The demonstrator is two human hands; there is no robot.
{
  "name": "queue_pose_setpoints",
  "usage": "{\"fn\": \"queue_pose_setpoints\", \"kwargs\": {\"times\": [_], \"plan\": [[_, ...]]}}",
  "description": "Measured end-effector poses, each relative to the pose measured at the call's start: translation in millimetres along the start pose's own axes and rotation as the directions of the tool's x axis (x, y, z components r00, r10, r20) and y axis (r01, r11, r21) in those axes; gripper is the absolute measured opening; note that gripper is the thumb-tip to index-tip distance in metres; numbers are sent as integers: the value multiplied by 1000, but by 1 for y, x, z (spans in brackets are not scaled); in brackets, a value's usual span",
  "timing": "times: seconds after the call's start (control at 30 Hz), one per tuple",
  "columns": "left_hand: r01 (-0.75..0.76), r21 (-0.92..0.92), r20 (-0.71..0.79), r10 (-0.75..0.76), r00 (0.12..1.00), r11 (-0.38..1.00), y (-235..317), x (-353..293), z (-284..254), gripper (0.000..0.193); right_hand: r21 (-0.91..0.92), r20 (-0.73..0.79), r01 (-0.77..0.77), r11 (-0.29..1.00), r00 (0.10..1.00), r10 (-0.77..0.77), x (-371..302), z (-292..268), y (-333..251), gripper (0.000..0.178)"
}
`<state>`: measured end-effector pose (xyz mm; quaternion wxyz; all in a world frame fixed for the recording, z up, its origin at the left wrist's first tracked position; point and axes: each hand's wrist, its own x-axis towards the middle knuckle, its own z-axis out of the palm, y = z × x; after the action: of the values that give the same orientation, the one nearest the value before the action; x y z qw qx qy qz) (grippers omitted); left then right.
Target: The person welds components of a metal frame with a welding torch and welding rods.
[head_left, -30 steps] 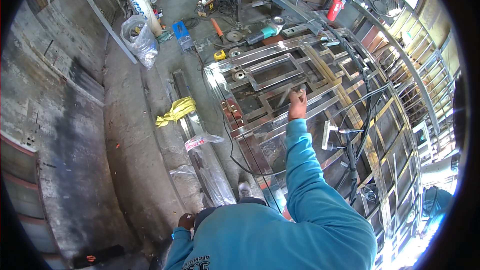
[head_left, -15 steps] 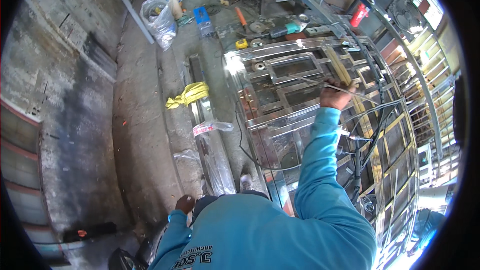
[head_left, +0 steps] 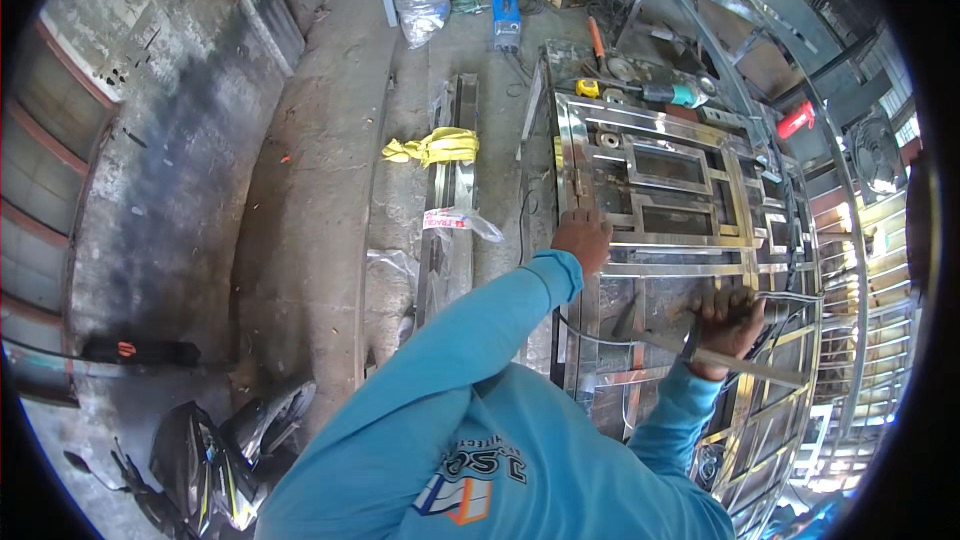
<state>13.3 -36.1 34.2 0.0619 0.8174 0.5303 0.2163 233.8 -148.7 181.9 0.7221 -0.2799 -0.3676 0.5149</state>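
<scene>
Metal frame (head_left: 670,269) lies under the left grip (head_left: 583,238), fingers extended, while the right grip (head_left: 730,322) clenches a long metal tool (head_left: 765,369).

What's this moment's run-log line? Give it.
left hand: on metal frame | right hand: holding metal tool | yellow cloth: left of frame

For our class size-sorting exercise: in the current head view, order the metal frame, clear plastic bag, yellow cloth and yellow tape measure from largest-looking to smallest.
1. Metal frame
2. Clear plastic bag
3. Yellow cloth
4. Yellow tape measure
</scene>
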Motion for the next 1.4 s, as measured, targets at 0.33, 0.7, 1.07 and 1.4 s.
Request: {"fn": "queue_pose_setpoints", "kwargs": {"times": [0.33, 0.7, 1.07, 1.4], "plan": [[52, -307, 582, 144, 800, 950, -10, -5, -36, 61, -201, -135, 40, 979, 989, -68, -55, -1, -22, 50], [437, -401, 801, 78, 593, 805, -147, -165, -175, 74, -208, -213, 55, 977, 972, -100, -85, 46, -2, 40], [690, -196, 647, -438, 625, 697, -252, -362, -296, 48, -288, 86, -95, 953, 988, 125, -85, 184, 77, 47], [854, -262, 719, -499, 483, 450, -331, -434, -194, 61, -173, -148, -483, 859, 874, 462, -126, 177, 241, 34]]}}
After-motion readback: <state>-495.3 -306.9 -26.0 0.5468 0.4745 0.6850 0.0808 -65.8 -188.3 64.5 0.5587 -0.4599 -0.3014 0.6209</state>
